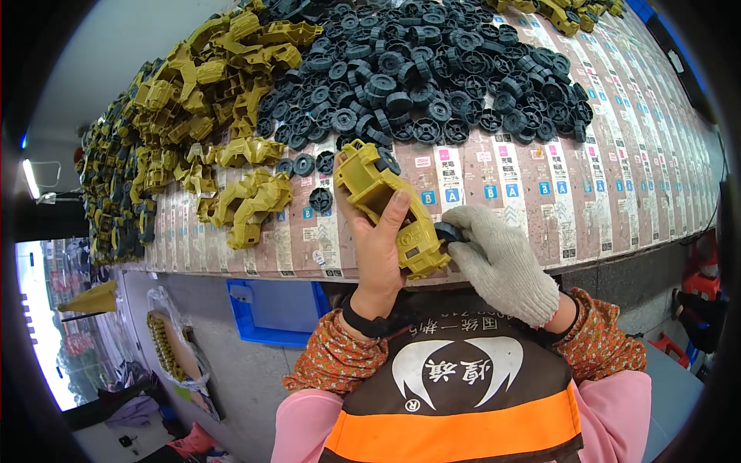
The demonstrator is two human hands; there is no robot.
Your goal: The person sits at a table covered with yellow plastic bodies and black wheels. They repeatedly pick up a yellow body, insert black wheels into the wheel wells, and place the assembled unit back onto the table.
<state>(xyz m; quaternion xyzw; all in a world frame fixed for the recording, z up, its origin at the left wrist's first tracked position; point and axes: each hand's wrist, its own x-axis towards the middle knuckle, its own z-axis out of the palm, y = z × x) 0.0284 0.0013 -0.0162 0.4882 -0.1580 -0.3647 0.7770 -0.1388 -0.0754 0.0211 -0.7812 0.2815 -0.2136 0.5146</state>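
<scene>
Bare, my left hand (379, 245) grips a yellow-green plastic toy truck body (370, 176), tilted above the table's near edge. A black wheel (387, 160) sits on the truck's far end. In a grey-white knit glove, my right hand (494, 258) pinches another black wheel (447, 231) against the truck's near end. Whether that wheel is seated on the truck is hidden by the gloved fingers. A few loose wheels (320, 200) lie just left of the truck.
A large heap of black wheels (424, 69) covers the table's far middle. Yellow truck bodies (193, 85) are piled at the left, with several nearer ones (251, 204) beside my left hand. Printed paper strips cover the tabletop (617, 193). A blue bin (274, 309) stands below the near edge.
</scene>
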